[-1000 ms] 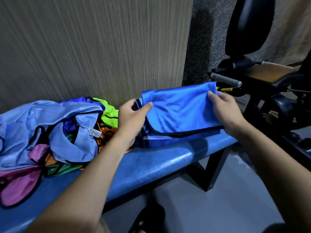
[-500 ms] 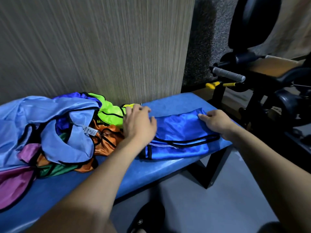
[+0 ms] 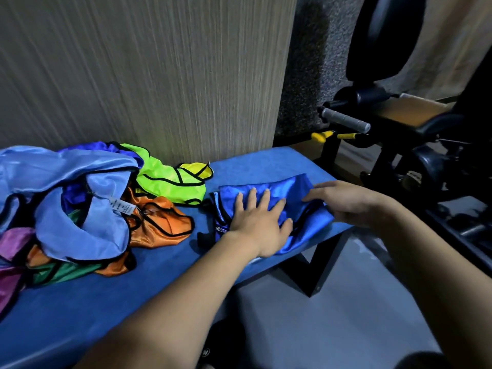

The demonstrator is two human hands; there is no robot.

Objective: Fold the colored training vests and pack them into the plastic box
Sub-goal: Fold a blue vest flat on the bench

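Note:
A royal blue vest (image 3: 288,187) with black trim lies folded on the right end of the blue bench (image 3: 149,283). My left hand (image 3: 259,222) presses flat on its middle with the fingers spread. My right hand (image 3: 346,199) hovers over the vest's right edge, fingers stretched leftward; I cannot tell if it touches the cloth. To the left lies a loose heap of vests: light blue (image 3: 80,198), neon yellow-green (image 3: 170,182), orange (image 3: 159,225), green (image 3: 64,272) and purple (image 3: 13,241). No plastic box is in view.
A wood-grain wall panel (image 3: 159,75) stands right behind the bench. Black gym equipment with a grey handle (image 3: 344,119) and yellow pins (image 3: 322,135) crowds the right side. Grey floor (image 3: 332,315) lies below the bench's black leg (image 3: 316,265).
The blue vest, held up a second ago, now lies folded smaller on the bench. My left hand moved from its left corner onto its middle and flattened; my right hand let go of the corner.

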